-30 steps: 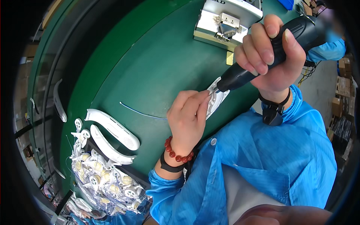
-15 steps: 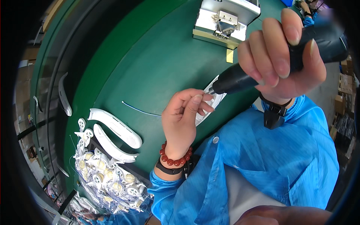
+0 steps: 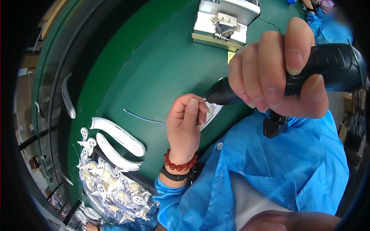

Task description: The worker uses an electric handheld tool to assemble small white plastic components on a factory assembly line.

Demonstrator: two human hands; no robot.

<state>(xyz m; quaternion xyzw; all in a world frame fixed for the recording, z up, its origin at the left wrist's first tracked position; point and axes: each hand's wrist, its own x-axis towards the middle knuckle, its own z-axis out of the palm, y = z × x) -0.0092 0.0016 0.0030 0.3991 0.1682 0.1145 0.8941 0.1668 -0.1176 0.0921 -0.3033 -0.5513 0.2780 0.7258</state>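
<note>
A green work surface (image 3: 150,77) curves across the view, with a dark channel (image 3: 73,54) along its left side, where a slim white curved piece (image 3: 68,96) lies. At the top of the surface stands a white machine (image 3: 227,27) with a metal fixture on its front, and a yellow slip (image 3: 231,57) shows just below it. The right hand (image 3: 275,73) is clamped around the body of a black power driver (image 3: 221,92), its fingers wrapped over it and the tool's nose pointing left. The left hand (image 3: 185,121) has its thumb and index fingertips pinched together right at the driver's tip; whether something small sits between them I cannot tell. A white curved part (image 3: 212,115) lies on the surface below the driver's nose, partly hidden by the left fingers; whether they touch it is unclear. A thin blue wire (image 3: 144,118) runs leftward from behind the left hand. Farther left, 2 white pieces lie side by side: a perforated shell (image 3: 119,134) and a narrower shell (image 3: 115,152). Just below them is a tangled heap of white parts (image 3: 111,188) with round cream pieces and fine wires. At upper right, a co-worker's blue sleeve (image 3: 325,32) shows.
</note>
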